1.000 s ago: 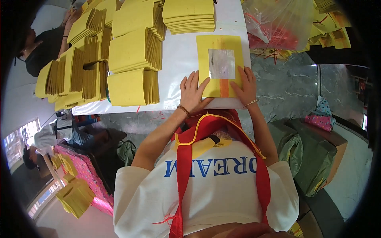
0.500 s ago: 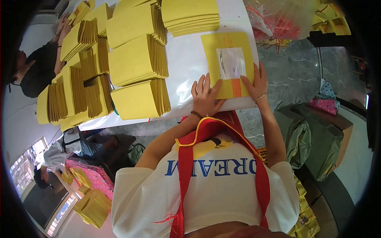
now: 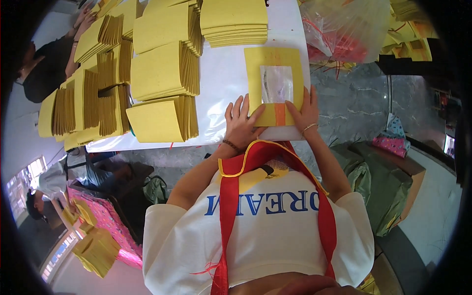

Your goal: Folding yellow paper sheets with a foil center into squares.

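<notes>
The left hand (image 3: pixel 241 123) and right hand (image 3: pixel 306 112), spread and gripping nothing, touched the yellow sheet (image 3: pixel 255 81), apparently keeping it flat. Yellow stacks (image 3: pixel 162 69) sat leftward, perhaps leaving room.

Stacks (image 3: pixel 156 70) left of sheet (image 3: pixel 276 86) (one behind); bag (image 3: pixel 346 29) right, seemingly off table (image 3: pixel 216 81).

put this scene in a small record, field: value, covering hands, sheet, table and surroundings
left hand: left hand, thumb on the sheet's lower left
right hand: right hand, thumb on the sheet's lower right
sheet: yellow sheet, flat, with silvery panel and orange strip
table: white table
left of sheet: yellow stacks
right of table: clear plastic bag, red contents
worn: red apron, yellow trim
</notes>
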A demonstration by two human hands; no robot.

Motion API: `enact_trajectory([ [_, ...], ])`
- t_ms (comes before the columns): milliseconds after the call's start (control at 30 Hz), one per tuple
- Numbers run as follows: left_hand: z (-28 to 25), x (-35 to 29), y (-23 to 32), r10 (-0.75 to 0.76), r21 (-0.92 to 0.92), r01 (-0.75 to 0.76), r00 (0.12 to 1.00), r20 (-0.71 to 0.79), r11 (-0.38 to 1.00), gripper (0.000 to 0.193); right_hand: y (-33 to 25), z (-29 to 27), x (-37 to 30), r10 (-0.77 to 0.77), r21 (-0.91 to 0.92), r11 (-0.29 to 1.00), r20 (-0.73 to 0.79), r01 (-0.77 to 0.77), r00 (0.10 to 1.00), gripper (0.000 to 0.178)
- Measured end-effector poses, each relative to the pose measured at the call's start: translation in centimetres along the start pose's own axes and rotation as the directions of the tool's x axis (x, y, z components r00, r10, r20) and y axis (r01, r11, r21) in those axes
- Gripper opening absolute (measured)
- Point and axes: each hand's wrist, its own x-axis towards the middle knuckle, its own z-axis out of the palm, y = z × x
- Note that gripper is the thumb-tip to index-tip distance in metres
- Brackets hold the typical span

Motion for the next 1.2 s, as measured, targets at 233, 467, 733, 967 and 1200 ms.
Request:
enact_trajectory([
  [233, 0.7, -0.5, 0.0, 0.025, 0.037, -0.021, 0.995, -0.096, 0.999, 0.059, 0.1, 0.4, -0.5, 0.021, -0.027, 0.999, 0.006, -0.021, 1.000, 0.075],
  [467, 1.5, -0.6, -0.2, 0.088, -0.084, -0.101, 0.984, -0.152, 0.991, 0.073, 0.2, 0.5, -0.4, -0.020, -0.153, 0.988, 0.024, 0.024, 1.000, 0.077],
  [733, -0.9, 0.3, 1.1, 0.167, 0.126, -0.152, 0.980, -0.112, 0.980, 0.066, -1.2, -2.3, 2.2, -0.289, 0.008, 0.957, -0.040, 0.290, 0.956, 0.057],
  [967, -1.2, 1.8, -0.2, 0.408, 0.138, -0.409, 0.912, 0.036, 0.902, 0.045, -0.2, -1.0, 4.3, -0.394, 0.051, 0.919, 0.175, 0.391, 0.903, 0.021],
  [1200, -1.7, 3.6, -1.5, 0.352, -0.303, -0.353, 0.934, -0.060, 0.885, 0.013, 3.1, 0.0, 6.0, -0.199, 0.588, 0.807, 0.362, -0.057, 0.911, 0.034],
])
